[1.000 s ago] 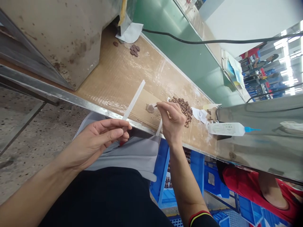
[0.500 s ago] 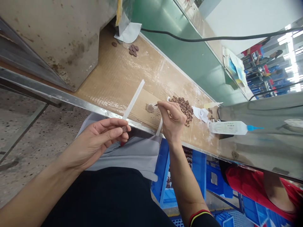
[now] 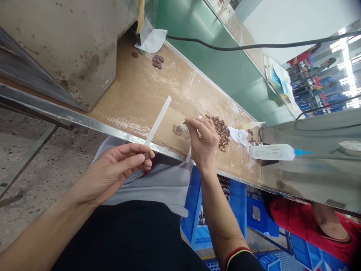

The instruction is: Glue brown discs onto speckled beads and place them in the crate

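In my left hand (image 3: 124, 163), a small brown disc (image 3: 146, 155) is pinched between thumb and fingers, in front of the table's near edge. My right hand (image 3: 204, 137) is over the table with thumb and forefinger pressed together. A tiny dark tip shows at those fingertips; what it belongs to is hidden. Just below them lies a small round clear dish (image 3: 178, 129) on a cardboard piece, with a whitish spot at its side. Beyond the right hand spreads a pile of small shiny brown and gold pieces (image 3: 222, 131).
Brown discs (image 3: 158, 61) lie at the table's far left, near a stained metal housing (image 3: 84, 49). A white tape strip (image 3: 159, 118) crosses the table. To the right lie a white bottle with a blue nozzle (image 3: 272, 152) and white paper (image 3: 239, 136). Blue crates (image 3: 194, 210) and a red-clothed person (image 3: 304, 226) are below.
The right hand has shifted slightly left and up, its fingertips still above the dish. My left hand keeps its hold on the disc and has barely moved.
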`<act>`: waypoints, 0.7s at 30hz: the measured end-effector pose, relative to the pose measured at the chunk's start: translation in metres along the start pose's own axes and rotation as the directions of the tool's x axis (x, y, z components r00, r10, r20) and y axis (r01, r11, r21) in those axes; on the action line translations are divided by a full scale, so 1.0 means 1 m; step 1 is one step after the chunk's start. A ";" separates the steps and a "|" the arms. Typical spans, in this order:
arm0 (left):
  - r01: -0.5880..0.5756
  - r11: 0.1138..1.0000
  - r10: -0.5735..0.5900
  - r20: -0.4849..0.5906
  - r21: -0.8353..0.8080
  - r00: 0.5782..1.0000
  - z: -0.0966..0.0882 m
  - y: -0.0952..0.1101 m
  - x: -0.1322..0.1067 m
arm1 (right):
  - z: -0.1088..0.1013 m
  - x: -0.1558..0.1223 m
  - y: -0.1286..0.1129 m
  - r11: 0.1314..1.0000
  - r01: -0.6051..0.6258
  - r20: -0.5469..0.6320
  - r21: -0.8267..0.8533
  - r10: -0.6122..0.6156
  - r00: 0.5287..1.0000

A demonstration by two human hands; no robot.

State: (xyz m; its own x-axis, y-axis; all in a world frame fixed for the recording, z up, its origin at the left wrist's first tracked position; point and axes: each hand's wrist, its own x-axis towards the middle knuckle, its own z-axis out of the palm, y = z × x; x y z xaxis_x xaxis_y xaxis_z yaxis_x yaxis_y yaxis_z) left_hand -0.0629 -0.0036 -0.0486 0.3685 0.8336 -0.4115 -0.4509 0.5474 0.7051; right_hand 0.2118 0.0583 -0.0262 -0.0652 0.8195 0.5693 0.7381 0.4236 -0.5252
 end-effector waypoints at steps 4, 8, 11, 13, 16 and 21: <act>-0.004 1.000 0.004 0.010 -0.007 1.000 -0.001 0.000 0.000 | 0.001 0.000 -0.001 0.999 -0.003 -0.059 0.034 0.005 0.998; 0.003 1.000 -0.003 0.009 0.007 1.000 -0.001 -0.001 0.001 | 0.004 0.000 -0.002 0.997 -0.042 -0.058 0.065 0.045 0.997; 0.010 1.000 -0.010 0.008 -0.001 1.000 -0.001 -0.001 0.001 | 0.004 0.000 -0.003 0.993 -0.068 -0.072 0.097 0.076 0.995; 0.002 1.000 -0.002 0.007 -0.025 1.000 0.000 -0.001 0.002 | 0.001 -0.001 -0.006 0.988 -0.075 -0.118 0.137 0.091 0.989; -0.012 0.995 0.016 0.034 -0.101 0.999 0.002 0.000 0.003 | -0.008 -0.001 -0.018 0.978 -0.077 -0.215 0.196 0.119 0.969; 0.017 0.978 0.009 0.122 -0.208 0.992 0.010 -0.001 0.007 | -0.027 -0.002 -0.051 0.962 -0.038 -0.290 0.271 0.119 0.949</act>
State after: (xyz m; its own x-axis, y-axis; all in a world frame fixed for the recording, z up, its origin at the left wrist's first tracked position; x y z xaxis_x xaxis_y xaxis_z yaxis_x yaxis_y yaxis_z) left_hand -0.0521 0.0016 -0.0465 0.4610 0.8231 -0.3317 -0.6037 0.5649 0.5625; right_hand 0.1925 0.0244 0.0170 0.2212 0.7166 0.6615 0.5307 0.4807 -0.6981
